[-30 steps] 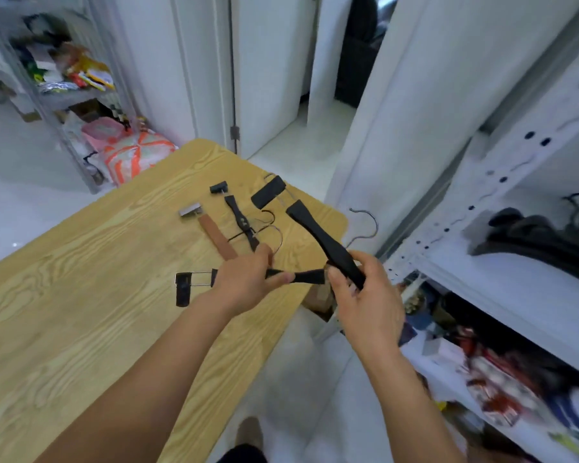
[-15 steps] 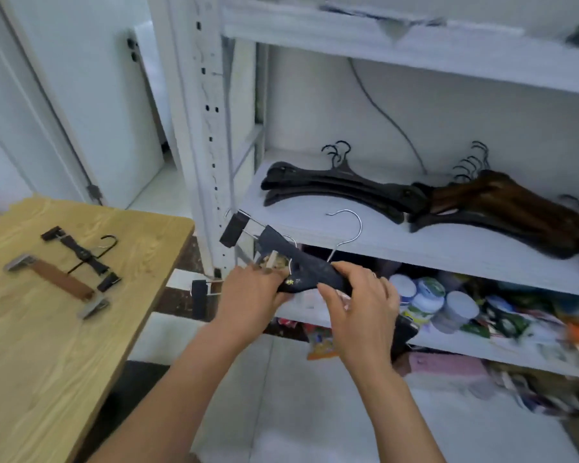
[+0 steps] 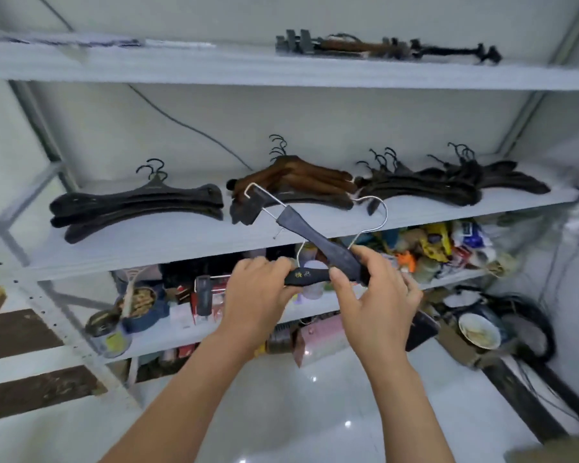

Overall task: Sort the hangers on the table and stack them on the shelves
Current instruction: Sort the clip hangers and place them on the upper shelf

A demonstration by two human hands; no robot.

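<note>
At the left of the frame, a stack of black plastic hangers (image 3: 134, 205) is seen lying flat on the middle board of a white shelving unit (image 3: 168, 245), hooks turned to the wall. Below it, on the lower board, an open tin (image 3: 106, 334) is set at the front edge. At lower centre, the left hand (image 3: 258, 295) is held in front of the unit with its fingers curled over the left part of a black clip hanger with gold print (image 3: 305, 277). The printed bar is kept roughly level and juts out to the right of the fingertips. One of its clips (image 3: 203, 295) shows to the left of the hand. A second black clip hanger (image 3: 318, 242) is crossed over the first and slants up to the left; its clip (image 3: 248, 208) is raised in front of the middle board, and its silver hook (image 3: 376, 212) arches above the right hand (image 3: 378, 295). The lower end of this bar is gripped by the right hand, with the thumb laid on the near side and the fingers wrapped over the far side. Behind the hangers, brown wooden hangers (image 3: 298, 178) are piled mid-shelf, and dark hangers (image 3: 448, 185) are stacked further right. At upper right, clip hangers (image 3: 381, 48) are laid on the top board.
</note>
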